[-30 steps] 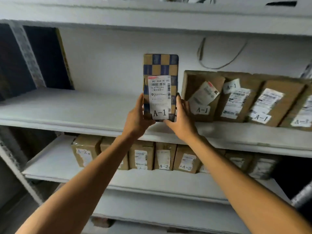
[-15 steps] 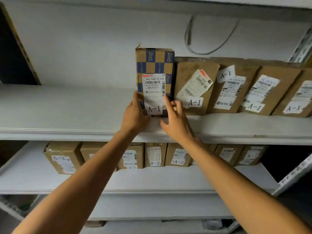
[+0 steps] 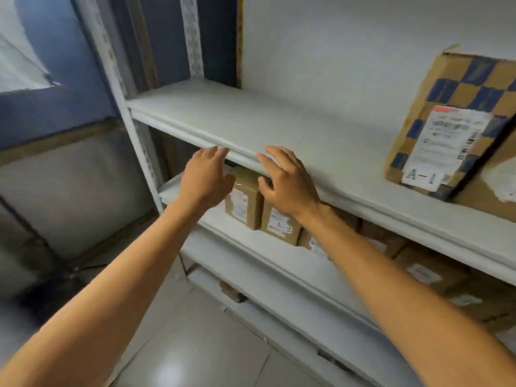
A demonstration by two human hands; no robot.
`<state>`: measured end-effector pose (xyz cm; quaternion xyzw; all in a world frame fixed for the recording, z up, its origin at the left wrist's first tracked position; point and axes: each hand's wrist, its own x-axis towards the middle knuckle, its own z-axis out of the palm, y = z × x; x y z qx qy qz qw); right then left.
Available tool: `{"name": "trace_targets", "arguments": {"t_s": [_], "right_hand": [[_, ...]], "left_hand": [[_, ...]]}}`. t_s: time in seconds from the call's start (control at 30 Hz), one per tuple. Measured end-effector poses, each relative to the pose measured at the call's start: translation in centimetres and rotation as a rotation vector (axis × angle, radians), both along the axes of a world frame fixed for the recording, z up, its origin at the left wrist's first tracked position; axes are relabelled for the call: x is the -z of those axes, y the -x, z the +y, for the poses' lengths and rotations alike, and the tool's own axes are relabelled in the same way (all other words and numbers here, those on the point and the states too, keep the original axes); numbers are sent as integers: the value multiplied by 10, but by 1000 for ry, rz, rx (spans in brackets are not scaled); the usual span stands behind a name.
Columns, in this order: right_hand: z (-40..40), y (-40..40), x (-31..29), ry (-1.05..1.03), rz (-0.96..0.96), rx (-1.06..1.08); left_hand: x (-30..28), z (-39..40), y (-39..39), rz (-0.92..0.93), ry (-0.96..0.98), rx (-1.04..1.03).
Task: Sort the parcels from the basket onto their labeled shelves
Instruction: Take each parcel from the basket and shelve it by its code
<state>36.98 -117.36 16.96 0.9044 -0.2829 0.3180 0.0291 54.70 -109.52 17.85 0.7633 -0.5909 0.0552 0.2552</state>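
Note:
The blue-and-tan checkered parcel (image 3: pixel 452 121) labelled A-1 stands upright on the upper white shelf (image 3: pixel 293 127) at the far right, against another brown parcel (image 3: pixel 497 188). My left hand (image 3: pixel 206 177) and my right hand (image 3: pixel 287 182) are both empty with fingers apart, hovering in front of the shelf's front edge, well left of the checkered parcel. Brown parcels labelled A-2 (image 3: pixel 279 222) stand in a row on the shelf below (image 3: pixel 251 247), partly hidden by my hands and right forearm.
A white upright post (image 3: pixel 122 101) bounds the rack on the left, with a dark blue panel (image 3: pixel 55 101) beyond it. Tiled floor (image 3: pixel 195 353) lies below. A lower shelf board (image 3: pixel 279 311) runs under the A-2 row.
Both hands let go of the checkered parcel, which now stands on the upper shelf. The hands pulled back and left, and the view swung left and down.

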Motion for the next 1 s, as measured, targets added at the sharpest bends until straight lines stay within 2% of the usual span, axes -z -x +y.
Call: {"name": "trace_targets", "arguments": {"t_s": [0.1,0.2,0.3,0.43,0.57,0.67,0.77,0.87,1.0], "right_hand": [[48,-101,21,-56,149,-249],[116,-178,47,-134,325,-474],[187,-223,76,-126,465,-678],[280,-239,103,-76,622,-984],[375,-205,117,29,680,-1358],[437,-152,121,103,685,-1605],[488,-84,117,137,728,-1796],[535,-18,110,205,746,-1971],[585,68,101,242,766,-2150]], "left_hand": [[32,94,-65,17,-112,-287],[65,193,-97,70,-288,-568],[90,290,-93,209,-421,-853],[105,392,-41,417,-377,-1222],[110,460,53,526,-233,-1586],[112,499,144,567,-202,-1825],[109,530,249,656,-189,-2043],[107,552,348,668,-147,-2268],[100,570,451,679,-171,-2438]]}}
